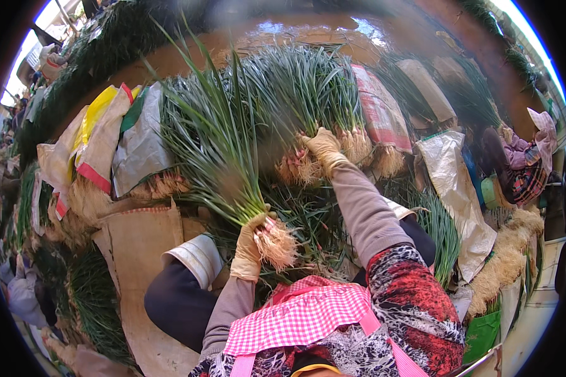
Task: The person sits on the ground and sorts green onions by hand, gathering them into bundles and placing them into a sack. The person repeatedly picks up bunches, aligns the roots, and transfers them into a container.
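Observation:
In a pale rubber glove, my left hand (249, 247) is closed around a bunch of long green-leaved allium plants (231, 188), just above its pinkish bulbs and pale roots. The leaves fan up and to the left. My right hand (321, 143), gloved alike, reaches forward to the base of another bunch (299, 165) in the row; its fingers are partly hidden among stems, so its grip cannot be told. Beside it on the right lies a bundle with pale roots (356, 143). Loose green plants (311, 221) lie between my knees.
Woven sacks (144, 141) cover bundles at the left, and a red-and-white sack (382, 110) covers others at the right. A brown sack sheet (144, 264) lies by my left knee. A co-worker (523, 160) sits at the far right. Wet brown ground (302, 30) lies behind the row.

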Demonstrator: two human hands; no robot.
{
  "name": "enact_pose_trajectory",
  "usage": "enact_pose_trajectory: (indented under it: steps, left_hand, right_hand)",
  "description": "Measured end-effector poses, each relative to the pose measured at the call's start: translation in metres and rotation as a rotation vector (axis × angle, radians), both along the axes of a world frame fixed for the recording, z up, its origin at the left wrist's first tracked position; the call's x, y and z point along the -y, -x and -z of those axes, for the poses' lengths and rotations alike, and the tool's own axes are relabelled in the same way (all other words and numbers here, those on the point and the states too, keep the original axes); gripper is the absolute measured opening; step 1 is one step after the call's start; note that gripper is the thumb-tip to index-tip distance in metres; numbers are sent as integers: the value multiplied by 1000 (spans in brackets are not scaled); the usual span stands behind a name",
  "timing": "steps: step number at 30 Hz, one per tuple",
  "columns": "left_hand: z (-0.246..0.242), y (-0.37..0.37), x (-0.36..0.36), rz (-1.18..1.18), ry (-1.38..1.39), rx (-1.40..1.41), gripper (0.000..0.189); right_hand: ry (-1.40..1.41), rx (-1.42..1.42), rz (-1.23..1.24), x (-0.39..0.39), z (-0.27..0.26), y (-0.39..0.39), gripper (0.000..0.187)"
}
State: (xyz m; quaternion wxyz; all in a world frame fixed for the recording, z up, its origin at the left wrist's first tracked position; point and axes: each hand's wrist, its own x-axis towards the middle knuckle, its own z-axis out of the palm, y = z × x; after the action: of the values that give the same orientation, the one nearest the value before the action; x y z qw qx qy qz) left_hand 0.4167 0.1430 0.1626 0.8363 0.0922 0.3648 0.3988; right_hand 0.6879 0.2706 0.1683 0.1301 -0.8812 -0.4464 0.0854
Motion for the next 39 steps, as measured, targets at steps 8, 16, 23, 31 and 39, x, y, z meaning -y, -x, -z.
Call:
enact_pose_trajectory:
  steps: [8, 16, 23, 31, 39]
  left_hand:
    - [9, 14, -10, 30, -97, 134, 38]
    - [16, 17, -12, -21, -161, -16, 37]
    - [11, 20, -14, -19, -116, 51, 38]
    - [1, 20, -12, -17, -109, 52, 38]
    - [24, 17, -3, 29, -174, 108, 31]
  right_hand:
    - [-389, -600, -134, 30, -3, -4, 37]
    - [-218, -393, -212, 58, 6, -13, 35]
    - [-233, -1434, -54, 69, 16, -17, 14]
    - [-345, -1771, -261, 98, -6, -6, 25]
    - [-272, -1632, -206, 137, 12, 114, 25]
